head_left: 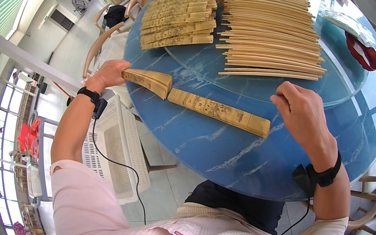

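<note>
on a round blue marble-look table [240,158] with a glass turntable [346,87] set on it, in a bright room with big windows on the left, pale floor and wooden chairs round the rim. from my feed i count two closed bamboo fans near the front edge: my left hand [107,73] is gripping one folded fan [147,82] by its end at the table's left edge, and a second fan [220,112] lies flat just right of it, tips nearly touching. my right hand [301,112] is loose and half curled, hovering just above that second fan's far end, holding nothing as far as i can see.

further back there are two stacks: printed fans [181,13] on the left, plain bamboo slats [272,31] on the right, too many to count. a clear plastic bag [345,22] and a red dish [361,51] sit far right. a white plastic crate [116,150] is on the floor below my left arm.
</note>
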Demonstrator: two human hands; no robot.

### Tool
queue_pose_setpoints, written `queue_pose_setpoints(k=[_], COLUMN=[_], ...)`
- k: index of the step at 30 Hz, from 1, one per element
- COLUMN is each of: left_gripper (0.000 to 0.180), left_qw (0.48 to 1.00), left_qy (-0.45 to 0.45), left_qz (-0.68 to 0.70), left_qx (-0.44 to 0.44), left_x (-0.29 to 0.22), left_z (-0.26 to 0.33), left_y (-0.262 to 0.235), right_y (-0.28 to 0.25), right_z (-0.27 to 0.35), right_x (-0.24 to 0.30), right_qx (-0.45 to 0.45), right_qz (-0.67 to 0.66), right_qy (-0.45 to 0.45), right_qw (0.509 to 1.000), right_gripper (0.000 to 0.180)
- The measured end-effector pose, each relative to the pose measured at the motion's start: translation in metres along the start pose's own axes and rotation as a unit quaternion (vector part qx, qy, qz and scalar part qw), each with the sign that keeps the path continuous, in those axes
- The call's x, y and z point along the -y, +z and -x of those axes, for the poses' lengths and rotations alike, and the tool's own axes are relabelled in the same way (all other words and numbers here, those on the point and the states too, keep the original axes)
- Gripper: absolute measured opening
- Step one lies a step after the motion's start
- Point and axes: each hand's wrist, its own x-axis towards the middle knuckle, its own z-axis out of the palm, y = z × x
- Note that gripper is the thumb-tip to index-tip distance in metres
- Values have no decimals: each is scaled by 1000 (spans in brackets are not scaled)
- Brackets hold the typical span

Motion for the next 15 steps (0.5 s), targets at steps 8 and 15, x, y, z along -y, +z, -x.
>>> queue_pose_setpoints(k=[8, 15], left_gripper=[27, 35], left_qw=[983, 973], left_qy=[34, 38], left_qz=[-115, -34], left_qx=[-141, -227], left_x=[-42, -128], left_z=[13, -14], left_y=[-87, -166], right_y=[2, -4], right_z=[0, -2], right_x=[0, -3], right_qx=[1, 11], right_qz=[-9, -96], right_qy=[-1, 29], right_qw=[1000, 995], right_gripper=[19, 27])
